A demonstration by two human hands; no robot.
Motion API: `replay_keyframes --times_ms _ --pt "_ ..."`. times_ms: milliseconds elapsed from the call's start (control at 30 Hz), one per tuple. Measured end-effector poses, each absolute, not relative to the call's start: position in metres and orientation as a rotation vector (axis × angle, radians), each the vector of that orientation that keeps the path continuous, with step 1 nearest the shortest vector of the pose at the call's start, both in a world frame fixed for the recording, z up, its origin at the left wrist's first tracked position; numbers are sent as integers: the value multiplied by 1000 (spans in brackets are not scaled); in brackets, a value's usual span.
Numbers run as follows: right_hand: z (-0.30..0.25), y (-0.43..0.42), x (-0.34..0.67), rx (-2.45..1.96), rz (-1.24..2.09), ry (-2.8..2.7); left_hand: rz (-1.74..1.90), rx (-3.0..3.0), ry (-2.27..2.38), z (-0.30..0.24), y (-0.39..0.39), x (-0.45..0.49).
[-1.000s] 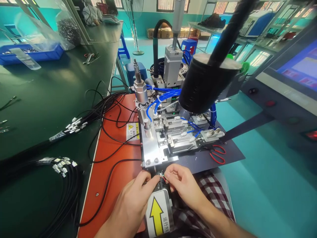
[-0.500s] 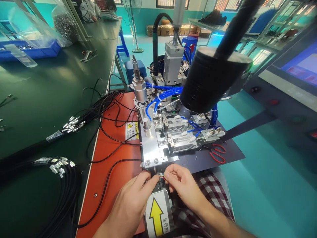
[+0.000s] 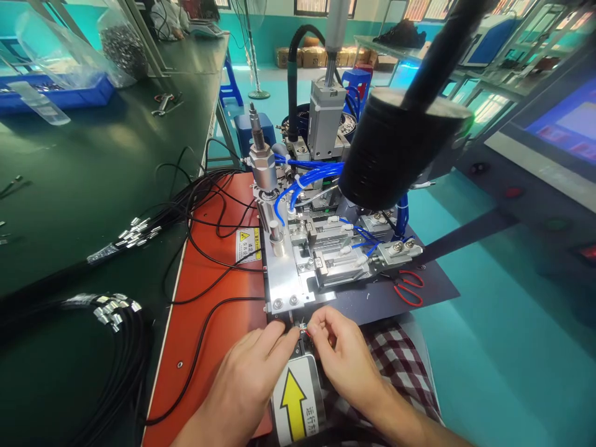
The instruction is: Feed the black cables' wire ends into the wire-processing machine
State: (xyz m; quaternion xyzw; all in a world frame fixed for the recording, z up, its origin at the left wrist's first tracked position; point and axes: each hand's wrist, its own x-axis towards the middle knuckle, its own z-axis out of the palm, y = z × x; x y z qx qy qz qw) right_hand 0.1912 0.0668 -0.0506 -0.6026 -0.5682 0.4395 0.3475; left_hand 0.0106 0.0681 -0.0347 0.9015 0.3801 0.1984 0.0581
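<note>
Both hands meet at the near end of the metal machine (image 3: 285,282), their fingertips almost touching. Between them lie thin wires (image 3: 305,332), one of them red, by a small shiny metal part. My right hand (image 3: 347,351) pinches at these wires with thumb and forefinger. My left hand (image 3: 249,366) is closed, its thumb and forefinger pressed down at the other side of the wires; what they hold is hidden. Just below the fingertips is a plate with a yellow arrow (image 3: 294,403).
Red-handled scissors (image 3: 410,288) lie on the dark base plate at right. Black cables with metal ends (image 3: 112,310) are bundled on the green table (image 3: 139,143). A black lamp head (image 3: 395,155) hangs over the machine. An orange base (image 3: 209,329) runs along the left.
My hands stay at the same spot with only slight finger shifts. The right hand has tilted a little, and a dark cable now shows at the bottom edge.
</note>
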Motion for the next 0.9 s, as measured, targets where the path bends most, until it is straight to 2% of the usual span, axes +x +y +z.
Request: replay_keyframes --times_ms 167,333,500,900 --pt "-49 72 192 -1431 1604 -1178 608 2784 1149 -33 69 12" --pt "-50 68 191 -1534 1309 -1321 611 2808 1110 -31 71 13" --pt "-52 69 194 -1412 1567 -1124 655 2797 1089 -29 73 13" --pt "-61 74 191 -1441 1600 -1029 658 2816 1083 -30 73 12"
